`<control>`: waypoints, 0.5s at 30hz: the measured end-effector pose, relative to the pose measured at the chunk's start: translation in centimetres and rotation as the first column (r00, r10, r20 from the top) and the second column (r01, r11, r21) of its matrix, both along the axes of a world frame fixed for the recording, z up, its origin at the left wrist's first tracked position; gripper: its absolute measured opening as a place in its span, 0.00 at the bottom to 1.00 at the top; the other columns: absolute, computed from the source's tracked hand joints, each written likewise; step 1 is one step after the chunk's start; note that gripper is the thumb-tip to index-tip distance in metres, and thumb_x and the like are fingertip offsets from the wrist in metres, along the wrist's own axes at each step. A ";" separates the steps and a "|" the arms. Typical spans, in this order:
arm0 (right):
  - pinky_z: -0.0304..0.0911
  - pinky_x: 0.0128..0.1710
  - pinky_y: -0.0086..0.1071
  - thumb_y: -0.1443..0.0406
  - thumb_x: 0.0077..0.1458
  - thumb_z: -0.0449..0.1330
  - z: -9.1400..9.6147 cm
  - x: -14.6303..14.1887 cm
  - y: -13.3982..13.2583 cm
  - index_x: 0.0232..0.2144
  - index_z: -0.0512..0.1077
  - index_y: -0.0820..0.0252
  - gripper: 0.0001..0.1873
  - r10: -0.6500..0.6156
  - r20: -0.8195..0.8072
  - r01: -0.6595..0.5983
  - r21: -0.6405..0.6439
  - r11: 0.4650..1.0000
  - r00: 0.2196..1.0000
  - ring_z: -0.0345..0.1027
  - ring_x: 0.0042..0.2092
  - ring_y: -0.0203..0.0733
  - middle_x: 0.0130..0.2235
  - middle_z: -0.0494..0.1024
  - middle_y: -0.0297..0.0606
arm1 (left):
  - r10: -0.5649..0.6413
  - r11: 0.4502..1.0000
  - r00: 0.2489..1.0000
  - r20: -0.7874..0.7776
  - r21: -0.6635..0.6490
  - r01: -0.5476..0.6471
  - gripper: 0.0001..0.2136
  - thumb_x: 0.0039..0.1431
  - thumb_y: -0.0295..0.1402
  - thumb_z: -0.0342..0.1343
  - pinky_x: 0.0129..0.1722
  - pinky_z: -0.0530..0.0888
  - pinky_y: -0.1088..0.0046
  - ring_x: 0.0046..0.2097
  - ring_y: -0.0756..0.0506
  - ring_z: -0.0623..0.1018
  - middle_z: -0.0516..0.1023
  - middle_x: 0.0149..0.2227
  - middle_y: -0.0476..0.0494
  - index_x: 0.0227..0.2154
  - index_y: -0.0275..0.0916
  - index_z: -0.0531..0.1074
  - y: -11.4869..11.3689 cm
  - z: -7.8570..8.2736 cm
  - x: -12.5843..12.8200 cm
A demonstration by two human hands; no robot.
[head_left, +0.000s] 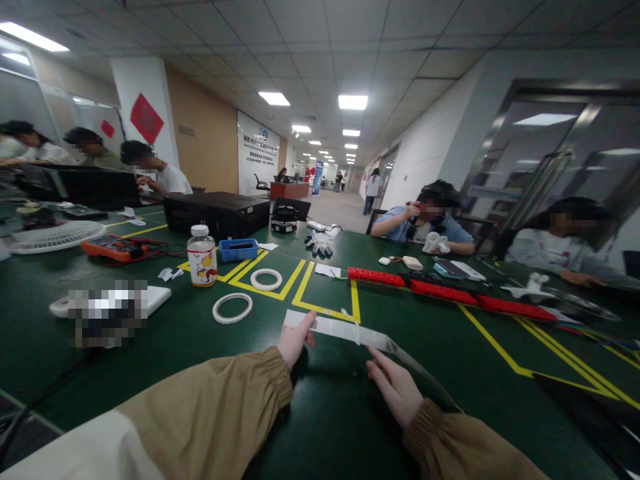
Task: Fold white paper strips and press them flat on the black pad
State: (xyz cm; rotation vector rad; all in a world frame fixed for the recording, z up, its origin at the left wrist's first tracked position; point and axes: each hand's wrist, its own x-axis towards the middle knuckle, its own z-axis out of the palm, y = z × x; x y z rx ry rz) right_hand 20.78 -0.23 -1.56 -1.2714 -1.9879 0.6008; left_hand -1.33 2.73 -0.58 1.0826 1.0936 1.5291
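A long, flat, pale translucent strip with fine printed lines (330,327) runs over the green table in front of me. My left hand (296,340) pinches its left end between thumb and fingers. A narrow piece of white tape (357,332) crosses the strip, one end sticking up past the far edge. My right hand (395,387) lies at the near side of the strip, fingers stretched out and apart, the index fingertip at the strip's edge by the tape. Beyond that hand the strip curves right and down toward the right sleeve. Its far end is hidden.
Two white tape rolls (233,308) lie left of the strip, near a labelled bottle (202,257) and a blue tray (239,250). Red power strips (443,293) cross the right side. Yellow tape outlines (325,310) mark the tabletop. Several people sit around the table.
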 end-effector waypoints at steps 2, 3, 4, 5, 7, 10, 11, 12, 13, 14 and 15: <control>0.61 0.26 0.32 0.47 0.52 0.50 -0.1 0.3 0.6 0.53 0.60 0.66 0.35 -0.139 -0.226 0.110 -0.137 0.984 0.964 0.64 0.25 0.39 0.26 0.71 0.37 | 0.017 1.000 1.000 0.016 0.006 -0.018 0.23 0.45 0.49 0.54 0.22 0.64 0.75 0.15 0.53 0.63 0.58 0.09 0.53 0.08 0.40 0.56 -0.1 0.2 0.1; 0.58 0.20 0.30 0.45 0.49 0.52 -0.1 0.4 0.8 0.56 0.56 0.66 0.39 -0.211 -0.342 0.142 -0.215 0.966 0.916 0.60 0.20 0.37 0.26 0.71 0.35 | 0.024 1.000 1.000 0.017 0.014 -0.024 0.23 0.45 0.49 0.54 0.22 0.64 0.75 0.15 0.53 0.63 0.58 0.09 0.53 0.08 0.40 0.56 -0.2 0.2 0.1; 0.54 0.17 0.28 0.44 0.46 0.55 0.1 0.5 1.0 0.57 0.52 0.65 0.43 -0.275 -0.450 0.156 -0.285 0.946 0.849 0.57 0.18 0.34 0.26 0.71 0.34 | 0.027 0.999 1.000 0.014 0.025 -0.027 0.23 0.46 0.49 0.54 0.22 0.64 0.75 0.15 0.53 0.63 0.58 0.09 0.53 0.07 0.40 0.56 -0.2 0.3 0.1; 0.51 0.15 0.27 0.44 0.43 0.57 0.4 0.6 1.0 0.58 0.50 0.63 0.46 -0.332 -0.547 0.159 -0.339 0.927 0.768 0.55 0.17 0.32 0.27 0.71 0.33 | 0.029 0.999 1.000 0.008 0.032 -0.029 0.23 0.47 0.48 0.54 0.23 0.64 0.75 0.15 0.53 0.63 0.58 0.09 0.53 0.07 0.40 0.56 -0.3 0.3 0.1; 0.50 0.15 0.25 0.46 0.38 0.62 1.0 0.9 1.1 0.57 0.50 0.60 0.49 -0.417 -0.696 0.167 -0.399 0.901 0.584 0.54 0.17 0.30 0.27 0.71 0.32 | 0.029 0.999 1.000 -0.011 0.035 -0.028 0.23 0.47 0.48 0.54 0.23 0.65 0.75 0.16 0.53 0.64 0.59 0.10 0.52 0.07 0.39 0.57 -0.3 0.3 0.1; 0.52 0.15 0.24 0.50 0.33 0.66 1.7 1.8 1.4 0.50 0.60 0.61 0.43 -0.472 -0.791 0.210 -0.423 0.882 0.390 0.53 0.18 0.30 0.24 0.69 0.30 | 0.007 0.999 0.999 -0.039 0.031 -0.005 0.23 0.47 0.48 0.54 0.25 0.66 0.74 0.17 0.52 0.65 0.60 0.10 0.52 0.07 0.39 0.58 -0.3 0.2 0.0; 0.52 0.15 0.24 0.51 0.32 0.67 1.8 2.2 1.5 0.45 0.64 0.63 0.38 -0.485 -0.792 0.230 -0.427 0.874 0.371 0.53 0.19 0.29 0.23 0.68 0.30 | -0.004 1.000 0.999 -0.045 0.030 0.006 0.23 0.48 0.48 0.54 0.26 0.66 0.73 0.17 0.51 0.65 0.61 0.10 0.51 0.08 0.40 0.58 -0.2 0.1 0.0; 0.53 0.15 0.24 0.52 0.31 0.69 1.7 2.6 1.7 0.39 0.67 0.64 0.33 -0.497 -0.784 0.246 -0.433 0.867 0.372 0.53 0.19 0.29 0.23 0.68 0.31 | -0.014 0.999 0.999 -0.050 0.029 0.016 0.23 0.48 0.48 0.54 0.27 0.67 0.73 0.17 0.51 0.65 0.61 0.10 0.51 0.08 0.40 0.59 -0.2 0.0 0.0; 0.53 0.15 0.24 0.53 0.30 0.70 1.6 2.9 1.8 0.33 0.69 0.65 0.29 -0.507 -0.770 0.254 -0.439 0.862 0.388 0.53 0.19 0.29 0.22 0.67 0.31 | -0.023 0.999 0.998 -0.053 0.029 0.024 0.23 0.48 0.48 0.54 0.27 0.67 0.72 0.17 0.51 0.65 0.61 0.10 0.51 0.08 0.40 0.59 -0.2 0.0 0.0; 0.54 0.15 0.24 0.54 0.29 0.70 1.4 3.2 1.9 0.29 0.68 0.66 0.27 -0.515 -0.752 0.262 -0.444 0.857 0.412 0.54 0.20 0.29 0.22 0.67 0.32 | -0.030 0.999 0.998 -0.056 0.031 0.032 0.23 0.49 0.48 0.54 0.27 0.67 0.72 0.17 0.51 0.66 0.62 0.10 0.51 0.08 0.40 0.59 -0.1 -0.1 0.0; 0.55 0.16 0.25 0.54 0.29 0.71 1.2 3.4 2.0 0.26 0.68 0.65 0.25 -0.520 -0.731 0.270 -0.445 0.854 0.442 0.55 0.20 0.30 0.22 0.67 0.32 | -0.035 0.999 0.998 -0.059 0.032 0.037 0.23 0.49 0.48 0.54 0.27 0.67 0.72 0.17 0.50 0.66 0.62 0.10 0.51 0.07 0.40 0.59 -0.1 -0.2 -0.1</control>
